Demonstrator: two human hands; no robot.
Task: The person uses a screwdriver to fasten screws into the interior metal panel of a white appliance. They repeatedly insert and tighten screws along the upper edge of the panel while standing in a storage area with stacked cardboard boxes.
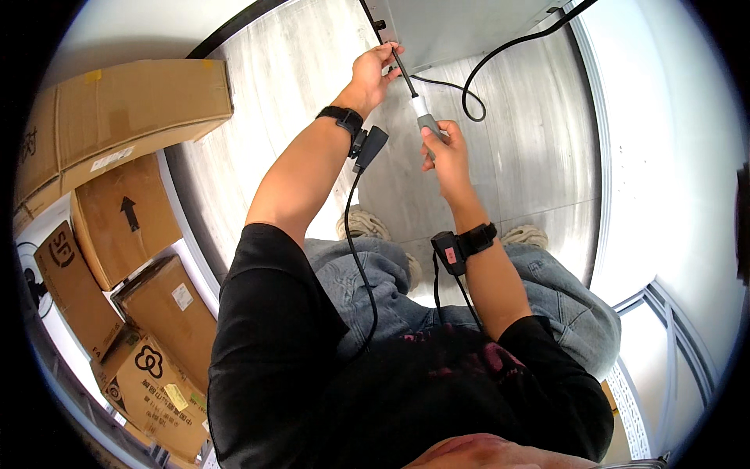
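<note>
A screwdriver (431, 131) with a grey and white handle and a long dark shaft slants up and to the left. My right hand (446, 153) is closed around its handle. The shaft's tip meets the lower left corner of a light grey metal cabinet (461, 27). Beside that tip is my left hand (375, 72), its fingers bent in close at the cabinet's edge and its thumb near the shaft. Whatever small piece those fingers may hold is too small to make out.
A black cable (500, 51) loops over the pale wood-look floor (539, 148) right of the cabinet. Several cardboard boxes (133, 102) are stacked along the left. Black wrist straps with cabled devices (370, 148) sit on both forearms. A white wall (664, 164) bounds the right side.
</note>
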